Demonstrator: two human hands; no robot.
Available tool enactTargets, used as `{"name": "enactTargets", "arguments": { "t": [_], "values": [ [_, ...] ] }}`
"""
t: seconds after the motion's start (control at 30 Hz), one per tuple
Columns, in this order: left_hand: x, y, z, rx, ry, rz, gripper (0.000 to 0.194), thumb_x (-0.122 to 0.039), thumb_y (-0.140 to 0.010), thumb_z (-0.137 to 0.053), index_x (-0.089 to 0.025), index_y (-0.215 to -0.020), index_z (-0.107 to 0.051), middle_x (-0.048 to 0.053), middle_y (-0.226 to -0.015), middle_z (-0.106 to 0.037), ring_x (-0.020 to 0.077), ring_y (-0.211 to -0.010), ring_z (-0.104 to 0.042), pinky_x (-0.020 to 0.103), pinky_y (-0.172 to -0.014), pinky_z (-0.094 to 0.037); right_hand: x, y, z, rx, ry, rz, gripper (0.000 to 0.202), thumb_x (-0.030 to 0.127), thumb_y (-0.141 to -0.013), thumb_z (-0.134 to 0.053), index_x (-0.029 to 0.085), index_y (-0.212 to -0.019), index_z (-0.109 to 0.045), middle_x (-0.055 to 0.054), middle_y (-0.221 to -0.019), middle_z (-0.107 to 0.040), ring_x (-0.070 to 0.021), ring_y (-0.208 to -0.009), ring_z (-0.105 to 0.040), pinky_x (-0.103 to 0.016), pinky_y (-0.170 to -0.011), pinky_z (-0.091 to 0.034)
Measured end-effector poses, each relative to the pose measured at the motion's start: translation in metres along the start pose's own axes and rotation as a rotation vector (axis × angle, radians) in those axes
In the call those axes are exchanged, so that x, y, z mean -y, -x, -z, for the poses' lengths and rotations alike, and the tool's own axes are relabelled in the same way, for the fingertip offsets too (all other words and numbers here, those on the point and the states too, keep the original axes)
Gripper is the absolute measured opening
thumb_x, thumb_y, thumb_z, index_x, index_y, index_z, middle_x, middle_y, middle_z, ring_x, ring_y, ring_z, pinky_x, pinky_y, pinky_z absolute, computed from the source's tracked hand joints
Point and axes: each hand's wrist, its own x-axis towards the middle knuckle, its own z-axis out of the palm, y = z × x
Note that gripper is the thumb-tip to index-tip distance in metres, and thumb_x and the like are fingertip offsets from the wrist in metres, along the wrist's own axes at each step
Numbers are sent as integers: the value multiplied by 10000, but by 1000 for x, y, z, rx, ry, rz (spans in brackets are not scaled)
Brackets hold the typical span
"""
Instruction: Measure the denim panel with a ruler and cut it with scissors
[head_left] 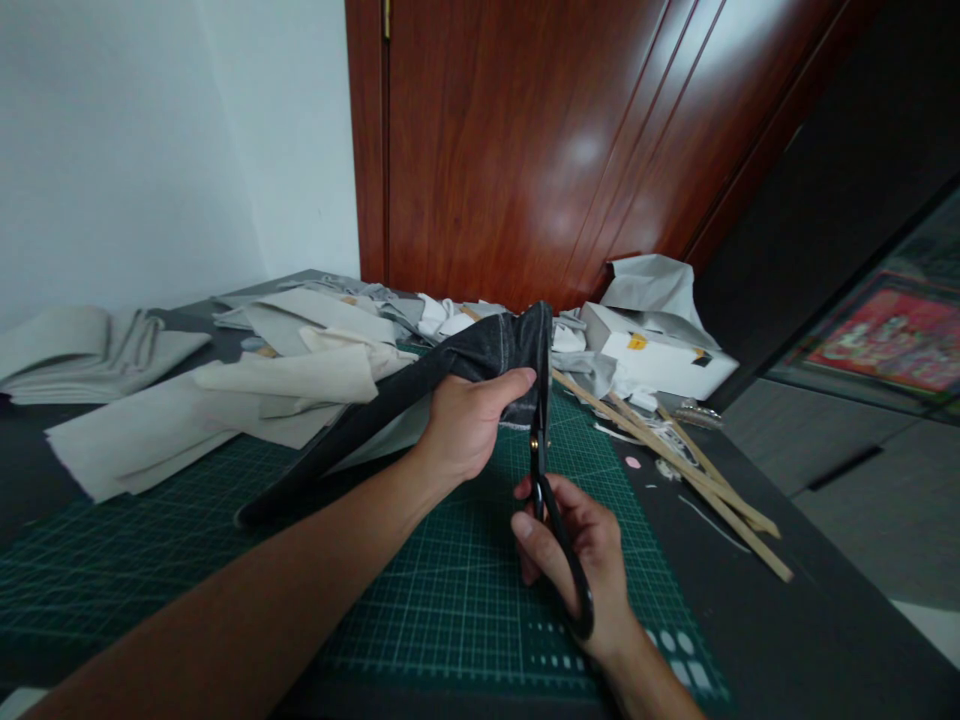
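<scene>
While your left hand (466, 425) grips the dark fabric (420, 375), thumb along its top and fingers hidden beneath, your right hand (581, 550) is closed around the handles of the black scissors (538, 460). The fabric is above the green cutting mat (450, 580), its long axis slanting from a narrow end at near left to a wider, raised end at far right, in front of the wooden door (495, 150). The scissors point away from you, blades up against the fabric's right end, handles angling back toward your right; you cannot tell how far the blades are parted.

You have bare mat between your forearms and more to the left of your left forearm. The mat's right edge runs just beyond your right hand; past it, wooden strips (675, 455) lie slantwise on the dark table (810, 620), with a white box (656, 350) behind them. Pale cloth pieces (300, 370) crowd the far left, some overlapping the mat, and a folded pale cloth (82, 350) sits farther left, near the wall.
</scene>
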Motion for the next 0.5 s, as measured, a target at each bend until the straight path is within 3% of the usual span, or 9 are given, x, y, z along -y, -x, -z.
{"name": "enactTargets", "arguments": {
  "t": [0.23,0.5],
  "values": [
    [4,0,2,8,-30,-8,103,-220,-684,-852,-167,-730,-776,18,-786,-784,176,-690,-711,341,-753,-583,2,0,-1,-8,-14,4,313,439,-874,-820,191,-1012,-688,64,-626,-562,-97,-477,-497,-210,-448,-420],
    [8,0,4,6,-72,12,124,-226,-682,-862,-177,-767,-787,15,-800,-790,195,-753,-739,369,-830,-588,4,-1,-1,-28,-15,12,328,451,-867,-822,184,-1001,-687,55,-628,-577,-102,-479,-507,-212,-447,-418]
  ]
}}
